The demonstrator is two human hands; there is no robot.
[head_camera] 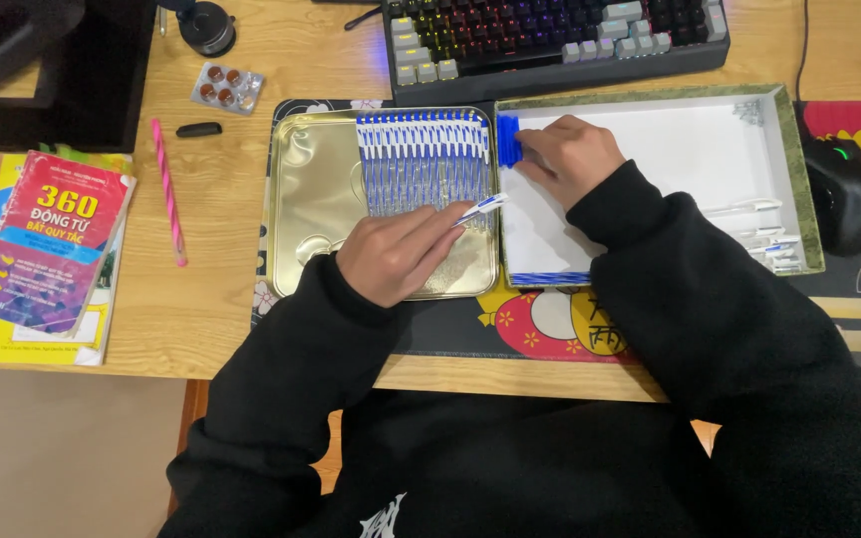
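The left hand (396, 254) pinches one pen (478, 208) over the gold tin (301, 189), beside the laid row (421, 159). The right hand (570, 154) fingers blue caps (507, 137) in the box (799, 149). Best keep each pen parallel, snug against the row.

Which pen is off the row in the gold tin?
The pen in the left hand: it lies slanted at the row's lower right, while the others lie parallel in the tin.
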